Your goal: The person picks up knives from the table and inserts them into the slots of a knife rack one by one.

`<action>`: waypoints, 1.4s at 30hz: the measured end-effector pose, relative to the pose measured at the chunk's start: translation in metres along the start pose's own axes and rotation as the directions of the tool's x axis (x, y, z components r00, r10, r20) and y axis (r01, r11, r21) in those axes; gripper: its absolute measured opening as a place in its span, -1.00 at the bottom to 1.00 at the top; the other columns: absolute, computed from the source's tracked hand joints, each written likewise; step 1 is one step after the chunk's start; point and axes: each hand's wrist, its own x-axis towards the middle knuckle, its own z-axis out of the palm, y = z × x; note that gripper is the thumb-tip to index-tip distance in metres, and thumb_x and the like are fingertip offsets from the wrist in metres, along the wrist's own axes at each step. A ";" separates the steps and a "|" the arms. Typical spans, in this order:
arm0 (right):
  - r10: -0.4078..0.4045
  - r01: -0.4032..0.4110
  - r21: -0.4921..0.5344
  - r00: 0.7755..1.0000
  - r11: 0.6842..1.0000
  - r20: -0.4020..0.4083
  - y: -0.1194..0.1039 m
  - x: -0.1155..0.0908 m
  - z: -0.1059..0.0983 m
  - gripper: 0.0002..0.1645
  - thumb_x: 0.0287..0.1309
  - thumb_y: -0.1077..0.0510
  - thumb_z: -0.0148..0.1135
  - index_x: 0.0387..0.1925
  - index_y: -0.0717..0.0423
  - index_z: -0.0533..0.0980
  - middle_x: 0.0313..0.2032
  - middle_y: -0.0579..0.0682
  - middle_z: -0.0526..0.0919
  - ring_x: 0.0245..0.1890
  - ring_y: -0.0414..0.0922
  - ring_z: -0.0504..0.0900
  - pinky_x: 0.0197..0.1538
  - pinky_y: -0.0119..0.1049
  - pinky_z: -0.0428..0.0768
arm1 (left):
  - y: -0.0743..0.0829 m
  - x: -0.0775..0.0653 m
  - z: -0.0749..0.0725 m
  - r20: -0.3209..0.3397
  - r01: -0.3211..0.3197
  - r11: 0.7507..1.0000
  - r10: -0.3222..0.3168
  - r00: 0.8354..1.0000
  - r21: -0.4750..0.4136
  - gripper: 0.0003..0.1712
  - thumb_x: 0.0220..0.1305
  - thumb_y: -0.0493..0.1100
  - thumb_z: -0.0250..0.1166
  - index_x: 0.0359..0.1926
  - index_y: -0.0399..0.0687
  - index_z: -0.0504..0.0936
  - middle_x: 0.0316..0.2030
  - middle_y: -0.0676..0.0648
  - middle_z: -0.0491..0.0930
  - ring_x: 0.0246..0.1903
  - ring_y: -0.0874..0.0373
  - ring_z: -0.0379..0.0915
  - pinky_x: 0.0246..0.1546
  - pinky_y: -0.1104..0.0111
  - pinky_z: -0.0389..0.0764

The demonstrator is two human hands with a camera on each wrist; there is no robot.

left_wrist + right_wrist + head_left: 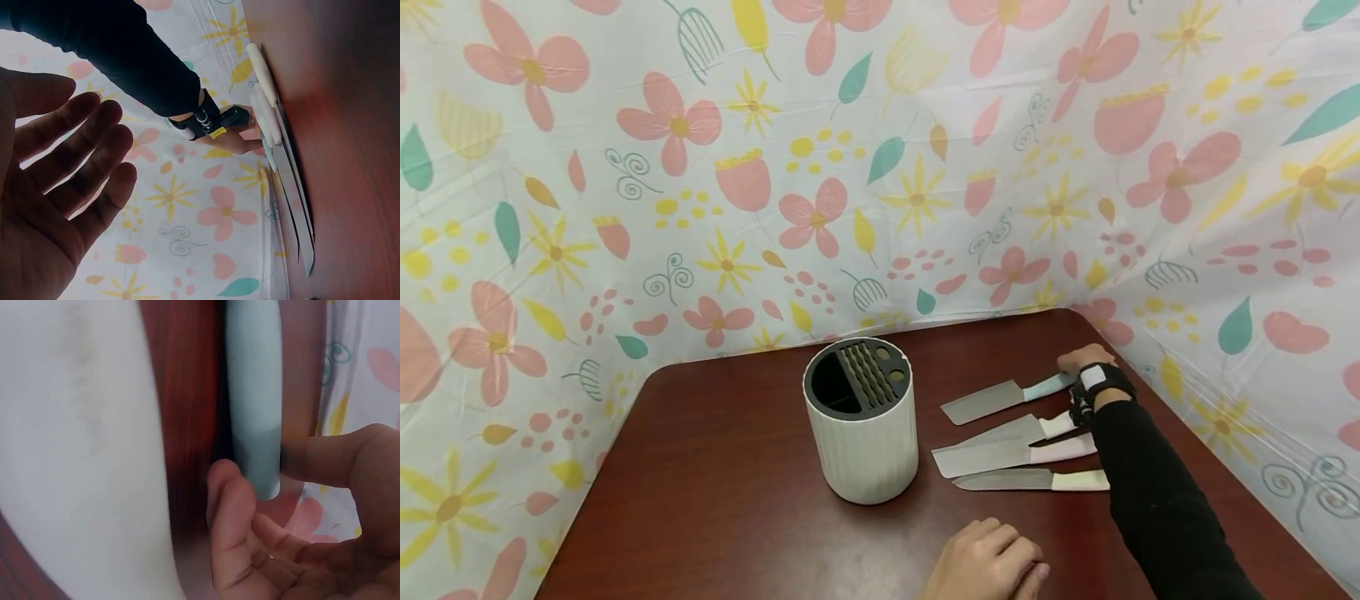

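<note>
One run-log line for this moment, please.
right hand: pinches pale-blue handle of cleaver | left hand: holding nothing | white knife holder: upright, no knives showing | three other knives: on table

Knife block (868, 458) left of knives (988, 456); all on table (715, 483); cloth (880, 217) behind

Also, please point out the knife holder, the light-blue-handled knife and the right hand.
Knife holder (868, 457), head view: on its white wall.
Light-blue-handled knife (1006, 395), head view: on its blade.
Right hand (1084, 358), head view: on its back.
</note>
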 end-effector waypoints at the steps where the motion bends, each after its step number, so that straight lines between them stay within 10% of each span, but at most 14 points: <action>1: -0.003 0.003 0.007 1.000 1.000 0.009 0.003 0.000 -0.001 0.09 0.20 -0.04 -0.04 0.37 0.81 -0.13 0.36 0.79 -0.04 0.30 0.56 0.20 0.32 0.24 0.41 | 0.001 0.000 0.000 0.011 0.004 1.000 -0.004 1.000 -0.014 -0.92 0.33 -0.03 0.34 -0.34 0.23 0.64 -0.47 0.29 0.55 -0.44 0.47 0.37 -0.33 0.74 0.37; 9: -0.062 0.047 0.247 0.997 0.968 0.053 0.012 -0.014 -0.011 0.03 0.17 0.08 -0.01 0.40 0.76 -0.15 0.26 0.74 0.10 -0.56 -0.13 0.68 -0.14 -0.16 0.69 | 0.005 -0.001 0.005 0.006 0.025 0.998 -0.024 1.000 -0.055 -0.88 0.30 -0.06 0.38 -0.39 0.20 0.63 -0.50 0.26 0.54 -0.47 0.44 0.38 -0.37 0.72 0.37; 16: -0.089 0.027 0.467 0.990 0.884 0.112 0.014 -0.020 -0.017 -0.24 0.32 0.11 -0.01 0.34 0.56 0.07 -0.02 0.31 0.32 -0.42 -0.12 0.67 -0.20 -0.30 0.73 | 0.005 0.000 0.008 -0.055 -0.022 1.000 0.022 0.998 -0.004 -0.89 0.26 -0.05 0.38 -0.40 0.22 0.62 -0.50 0.28 0.52 -0.48 0.46 0.35 -0.39 0.74 0.36; 24: -0.185 -0.017 0.597 0.943 0.802 0.276 0.028 -0.008 -0.015 -0.15 0.48 0.11 -0.12 0.52 0.50 -0.19 0.11 0.44 0.32 -0.15 0.05 0.65 -0.01 -0.26 0.74 | 0.008 0.000 0.008 -0.050 -0.046 0.999 0.044 0.998 -0.030 -0.88 0.30 -0.07 0.34 -0.40 0.21 0.62 -0.50 0.28 0.53 -0.50 0.48 0.33 -0.39 0.79 0.32; 31: -0.302 -0.018 0.705 0.895 0.709 0.327 0.033 -0.011 -0.015 -0.09 0.54 0.10 -0.17 0.58 0.30 -0.43 0.55 0.49 -0.29 0.47 0.25 0.20 0.21 -0.33 0.64 | 0.009 0.002 0.007 -0.035 -0.025 0.996 0.022 0.999 -0.084 -0.89 0.30 -0.10 0.36 -0.39 0.18 0.63 -0.47 0.26 0.56 -0.45 0.46 0.40 -0.34 0.79 0.38; 37: -0.396 0.044 0.773 0.877 0.633 0.274 0.036 -0.013 -0.017 -0.28 0.58 0.06 -0.12 0.57 0.21 -0.07 0.19 0.03 0.42 0.04 -0.14 0.64 0.16 -0.37 0.65 | 0.006 0.004 0.007 -0.084 -0.058 0.998 0.057 0.995 -0.018 -0.90 0.29 -0.08 0.32 -0.40 0.20 0.63 -0.47 0.28 0.56 -0.44 0.46 0.39 -0.32 0.76 0.41; 42: -0.492 0.073 0.848 0.839 0.525 0.233 0.039 -0.014 -0.017 -0.70 0.59 0.10 -0.08 0.20 0.11 0.37 -0.11 -0.13 0.68 -0.08 -0.18 0.76 0.13 -0.34 0.68 | 0.002 0.006 0.006 -0.108 -0.060 0.998 0.061 0.992 0.011 -0.92 0.29 -0.06 0.30 -0.38 0.22 0.62 -0.45 0.28 0.55 -0.39 0.43 0.40 -0.28 0.67 0.42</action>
